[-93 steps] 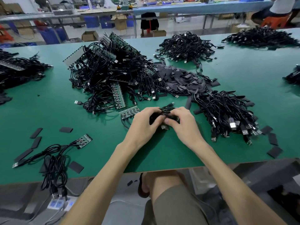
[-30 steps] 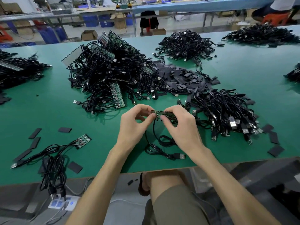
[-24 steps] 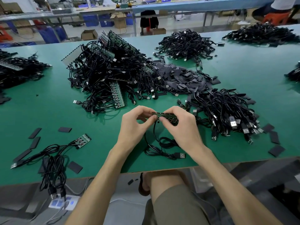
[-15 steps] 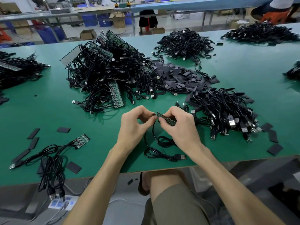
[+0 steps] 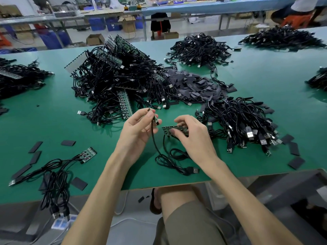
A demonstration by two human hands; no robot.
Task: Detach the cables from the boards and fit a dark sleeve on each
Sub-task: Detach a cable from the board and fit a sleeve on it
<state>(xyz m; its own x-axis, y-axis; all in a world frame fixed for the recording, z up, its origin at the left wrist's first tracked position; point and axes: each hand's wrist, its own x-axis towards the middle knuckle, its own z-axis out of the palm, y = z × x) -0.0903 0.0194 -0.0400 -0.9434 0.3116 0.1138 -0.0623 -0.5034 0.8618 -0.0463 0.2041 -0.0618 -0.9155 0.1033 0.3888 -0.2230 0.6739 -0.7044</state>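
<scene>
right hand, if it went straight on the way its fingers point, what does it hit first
Probably the left hand, or the cable it pinches. The right hand points left across a gap, its board leading. Depth is unclear.

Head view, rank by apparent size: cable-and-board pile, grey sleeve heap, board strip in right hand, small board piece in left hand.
1. cable-and-board pile
2. grey sleeve heap
3. board strip, in the right hand, partly covered
4. small board piece, in the left hand
</scene>
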